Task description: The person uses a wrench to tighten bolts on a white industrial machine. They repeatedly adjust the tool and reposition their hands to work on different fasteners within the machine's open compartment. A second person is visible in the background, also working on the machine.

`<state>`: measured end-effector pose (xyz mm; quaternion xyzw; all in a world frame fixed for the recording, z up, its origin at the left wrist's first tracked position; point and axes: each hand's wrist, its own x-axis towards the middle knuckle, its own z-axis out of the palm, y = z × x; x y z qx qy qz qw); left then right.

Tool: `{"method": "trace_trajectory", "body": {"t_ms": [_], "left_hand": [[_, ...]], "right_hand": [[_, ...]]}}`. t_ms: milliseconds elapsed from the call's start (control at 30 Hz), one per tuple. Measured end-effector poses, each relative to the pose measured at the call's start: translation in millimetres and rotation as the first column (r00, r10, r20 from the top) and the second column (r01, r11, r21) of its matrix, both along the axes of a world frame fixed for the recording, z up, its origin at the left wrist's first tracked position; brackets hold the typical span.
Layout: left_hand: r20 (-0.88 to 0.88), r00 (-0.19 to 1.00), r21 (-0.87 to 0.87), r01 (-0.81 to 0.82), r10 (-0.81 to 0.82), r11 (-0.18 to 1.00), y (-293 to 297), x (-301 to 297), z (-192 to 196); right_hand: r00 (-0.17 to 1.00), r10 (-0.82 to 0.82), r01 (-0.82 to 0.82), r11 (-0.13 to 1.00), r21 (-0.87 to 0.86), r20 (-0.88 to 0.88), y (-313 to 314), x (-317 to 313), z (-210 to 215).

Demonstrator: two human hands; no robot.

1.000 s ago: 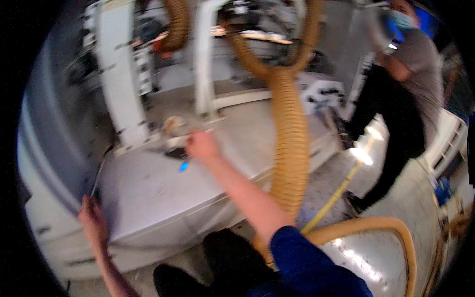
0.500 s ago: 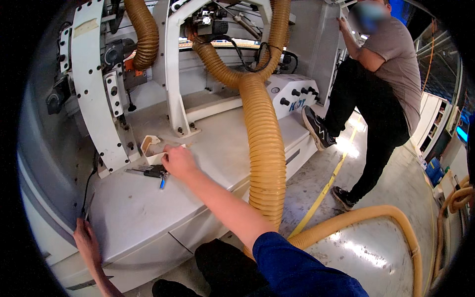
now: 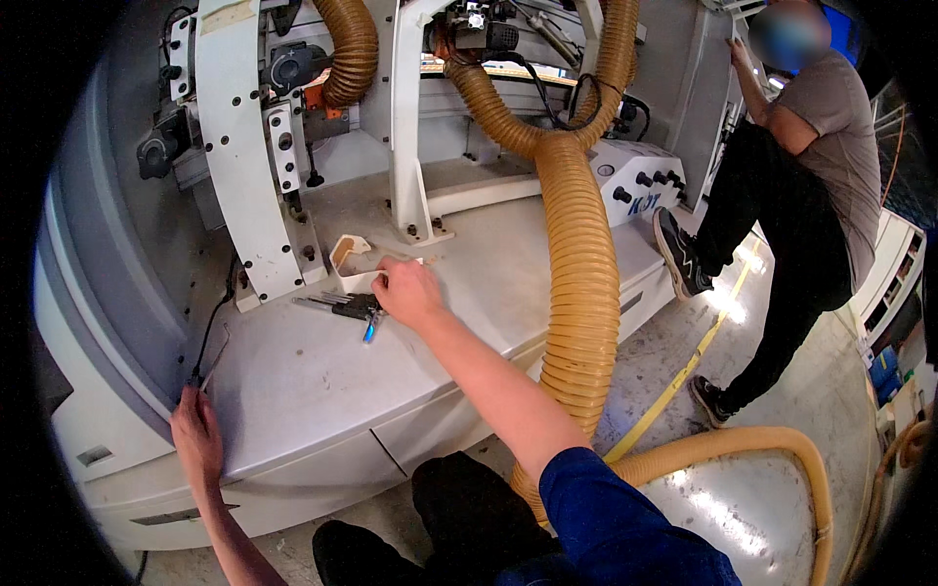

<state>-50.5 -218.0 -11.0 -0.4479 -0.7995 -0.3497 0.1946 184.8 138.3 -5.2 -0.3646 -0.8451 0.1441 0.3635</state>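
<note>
My right hand [image 3: 405,290] reaches over the pale machine base, fingers pinched at the near edge of a white angular bracket-like piece [image 3: 354,277] with brown dust inside it. Right beside those fingers lies a folding hex key set [image 3: 354,306], its black body spread open with a blue part at one end. Low at the left, my left hand [image 3: 198,435] is closed by the base's rounded edge. A thin, rod-like thing [image 3: 218,356] and a black cable [image 3: 217,311] run up from its fingertips; which of them it grips I cannot tell.
A ribbed yellow hose [image 3: 578,283] drops in front of the base and another hose [image 3: 743,439] curves over the floor. A white upright [image 3: 244,146] stands behind my hands. At the right a person [image 3: 796,186] has one foot raised against the machine.
The whole view has shifted, so the machine and both hands sit further right in it. My right hand stays at the white piece, and my left hand stays by the cable.
</note>
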Motion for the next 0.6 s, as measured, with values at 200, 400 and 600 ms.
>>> {"method": "trace_trajectory", "body": {"t_ms": [200, 400, 600], "left_hand": [[0.032, 0.999, -0.04, -0.042, 0.043, 0.998, 1, 2, 3], [0.02, 0.999, 0.011, -0.051, 0.051, 0.999, 3, 11, 8], [0.053, 0.997, -0.036, -0.052, 0.054, 0.998, -3, 12, 12]], "right_hand": [[1.0, -0.011, 0.01, 1.0, 0.029, 0.016, 4, -5, -2], [0.998, -0.019, 0.017, 0.999, 0.035, 0.058, 8, -4, -6], [0.997, -0.028, 0.026, 0.999, 0.034, 0.077, 2, -3, -5]]}}
